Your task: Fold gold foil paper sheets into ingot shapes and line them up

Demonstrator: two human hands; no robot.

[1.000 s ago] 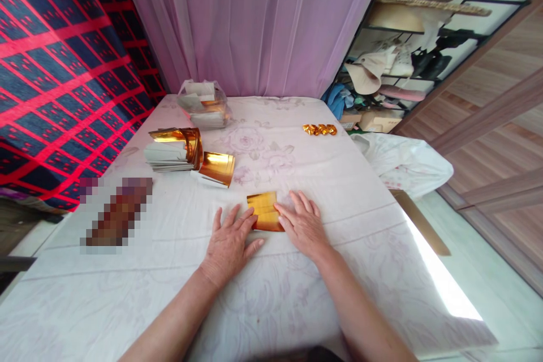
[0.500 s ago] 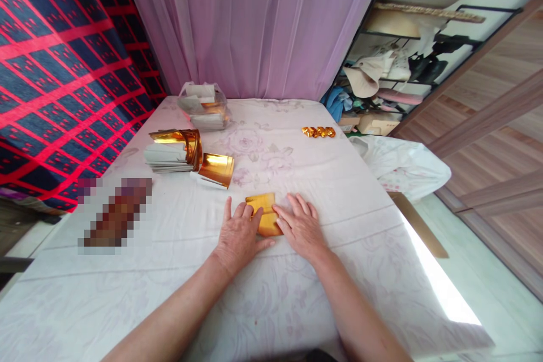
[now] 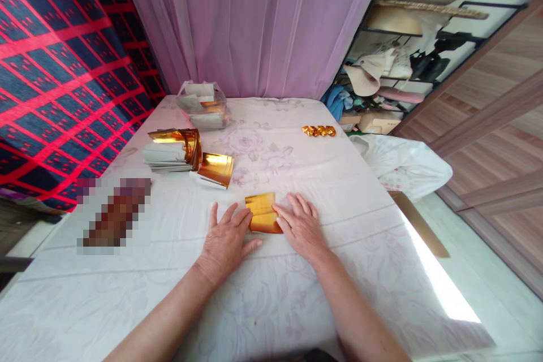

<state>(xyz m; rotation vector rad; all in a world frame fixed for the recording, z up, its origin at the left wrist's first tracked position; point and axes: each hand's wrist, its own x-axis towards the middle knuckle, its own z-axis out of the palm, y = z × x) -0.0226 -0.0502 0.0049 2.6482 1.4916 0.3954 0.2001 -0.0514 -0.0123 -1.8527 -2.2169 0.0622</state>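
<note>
Gold foil sheet (image 3: pixel 263 214), one, between two hands (image 3: pixel 224 239) (image 3: pixel 302 229)

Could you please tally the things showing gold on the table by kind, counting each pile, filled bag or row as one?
Loose gold sheet: 1
Piles of gold-and-white sheets: 2
Clear bag of sheets: 1
Row of shiny gold pieces: 1
Total: 5

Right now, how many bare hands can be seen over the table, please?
2. The left hand is at the left edge of the gold sheet; the right hand is at its right edge. No other hand is visible.
</note>
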